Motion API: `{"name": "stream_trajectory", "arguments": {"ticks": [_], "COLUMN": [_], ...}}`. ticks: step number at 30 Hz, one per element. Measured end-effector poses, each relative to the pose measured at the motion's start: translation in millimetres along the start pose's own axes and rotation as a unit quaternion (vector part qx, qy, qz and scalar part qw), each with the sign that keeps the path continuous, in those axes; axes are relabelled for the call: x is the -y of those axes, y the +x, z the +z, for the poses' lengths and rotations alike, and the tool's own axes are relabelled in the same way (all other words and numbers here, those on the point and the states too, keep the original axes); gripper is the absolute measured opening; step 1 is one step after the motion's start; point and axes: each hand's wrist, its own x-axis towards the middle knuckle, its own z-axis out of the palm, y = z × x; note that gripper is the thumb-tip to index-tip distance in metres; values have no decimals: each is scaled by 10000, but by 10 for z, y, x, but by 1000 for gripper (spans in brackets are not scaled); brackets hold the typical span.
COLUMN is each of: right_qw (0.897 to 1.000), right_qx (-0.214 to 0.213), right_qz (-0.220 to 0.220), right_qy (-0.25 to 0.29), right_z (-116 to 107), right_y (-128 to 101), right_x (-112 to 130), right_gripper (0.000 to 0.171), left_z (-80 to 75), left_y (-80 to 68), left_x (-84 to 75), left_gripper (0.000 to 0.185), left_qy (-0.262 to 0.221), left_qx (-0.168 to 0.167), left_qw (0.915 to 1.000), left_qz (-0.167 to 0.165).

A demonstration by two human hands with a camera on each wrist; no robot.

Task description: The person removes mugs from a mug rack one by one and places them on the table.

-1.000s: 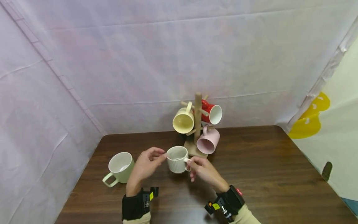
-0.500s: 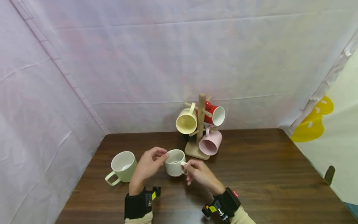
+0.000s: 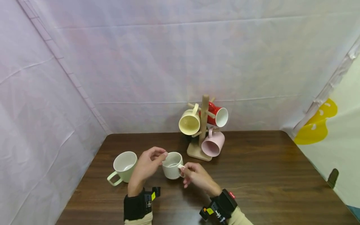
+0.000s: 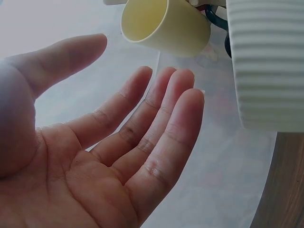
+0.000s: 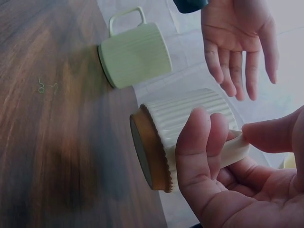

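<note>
A white mug (image 3: 172,165) sits on the table (image 3: 253,175), at about 7 o'clock from the mug tree (image 3: 203,125), with a green mug (image 3: 123,164) at its 9 o'clock. The right hand (image 3: 197,176) pinches the white mug's handle between thumb and curled fingers. The left hand (image 3: 146,165) is spread and relaxed just beside the mug's 9 o'clock wall, holding nothing; contact cannot be told. Best handled by keeping the handle pinch firm and the mug level, the open hand steadying its wall.

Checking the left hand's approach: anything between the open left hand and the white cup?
Nothing visible. The left hand is open beside the white cup, a clear gap between. The right hand pinches its handle on the far side.
</note>
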Motion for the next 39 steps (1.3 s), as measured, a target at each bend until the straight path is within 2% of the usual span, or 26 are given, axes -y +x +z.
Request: {"name": "stream_trajectory", "arguments": {"ticks": [7, 17, 21, 39], "right_qw": [9999, 9992, 9985, 9966], "right_qx": [86, 305, 352, 501], "right_qz": [91, 146, 167, 264], "right_qy": [108, 224, 382, 591], "right_z": [61, 164, 211, 354], "right_y": [35, 86, 107, 185], "right_x": [-24, -81, -83, -124], "right_gripper": [31, 30, 29, 28], "left_z": [-5, 41, 34, 19], "left_y": [0, 1, 4, 20], "left_x": [-13, -14, -15, 8], "left_gripper": [21, 21, 20, 20], "left_qy": [-33, 226, 363, 399], "left_qx": [-35, 116, 80, 112], "left_qw": [10000, 9996, 9992, 9991], "left_qz": [61, 158, 127, 111]}}
